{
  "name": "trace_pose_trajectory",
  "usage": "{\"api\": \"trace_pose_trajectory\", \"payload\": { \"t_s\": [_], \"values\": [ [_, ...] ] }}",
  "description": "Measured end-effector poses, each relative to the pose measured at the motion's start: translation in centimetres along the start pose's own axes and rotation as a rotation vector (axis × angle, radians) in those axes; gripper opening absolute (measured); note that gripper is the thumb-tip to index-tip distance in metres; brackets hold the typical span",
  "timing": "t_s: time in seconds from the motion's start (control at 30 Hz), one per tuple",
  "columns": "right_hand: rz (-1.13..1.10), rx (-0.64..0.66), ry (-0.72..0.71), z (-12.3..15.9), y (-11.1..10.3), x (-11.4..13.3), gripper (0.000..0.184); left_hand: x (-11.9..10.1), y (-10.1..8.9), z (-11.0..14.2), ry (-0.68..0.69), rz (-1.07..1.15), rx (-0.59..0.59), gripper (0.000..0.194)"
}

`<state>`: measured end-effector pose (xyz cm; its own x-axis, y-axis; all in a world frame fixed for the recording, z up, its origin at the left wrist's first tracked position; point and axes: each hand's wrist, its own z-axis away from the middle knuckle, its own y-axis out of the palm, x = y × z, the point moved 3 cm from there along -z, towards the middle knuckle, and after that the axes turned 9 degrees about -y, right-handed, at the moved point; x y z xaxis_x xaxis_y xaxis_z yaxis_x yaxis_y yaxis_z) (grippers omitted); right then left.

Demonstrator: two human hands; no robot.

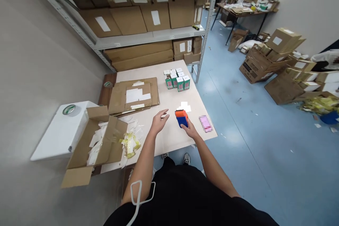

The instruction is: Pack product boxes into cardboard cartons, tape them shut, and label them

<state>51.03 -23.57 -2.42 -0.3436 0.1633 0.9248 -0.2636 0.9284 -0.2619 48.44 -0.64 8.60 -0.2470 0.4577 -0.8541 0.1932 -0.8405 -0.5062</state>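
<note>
My right hand (189,129) is wrapped round an orange-and-blue handheld device (182,119), held up over the pale table. Its exact kind does not show. To the left, my left hand (159,121) hovers with fingers apart and nothing in them. White paper pieces (184,106) lie just beyond the device. A pink blurred item (206,123) rests near the table's right edge. Several small green-and-white boxes (177,78) stand grouped toward the back of the table. Left of them lie flattened cardboard sheets (116,100) with white papers on top.
An open carton (112,137) of paper scraps sits at the left, beside clear and yellow plastic wrap (131,145). A roll of tape (69,109) lies on a white box (59,130). Metal shelving (148,39) with cartons stands behind. Piled cartons (262,61) occupy the right floor.
</note>
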Motion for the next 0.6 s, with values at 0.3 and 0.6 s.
{"api": "trace_pose_trajectory", "payload": {
  "t_s": [0.3, 0.6],
  "values": [
    [-0.191, 0.217, -0.068, -2.0, 0.3, 7.7, 0.053, -6.3, -3.7, -1.5, -0.04, 0.194, 0.239, 0.055],
    [-0.26, 0.267, -0.053, -3.1, 4.0, 10.4, 0.045, -7.0, -9.2, 0.4, 0.12, 0.086, -0.026, 0.026]
  ]
}}
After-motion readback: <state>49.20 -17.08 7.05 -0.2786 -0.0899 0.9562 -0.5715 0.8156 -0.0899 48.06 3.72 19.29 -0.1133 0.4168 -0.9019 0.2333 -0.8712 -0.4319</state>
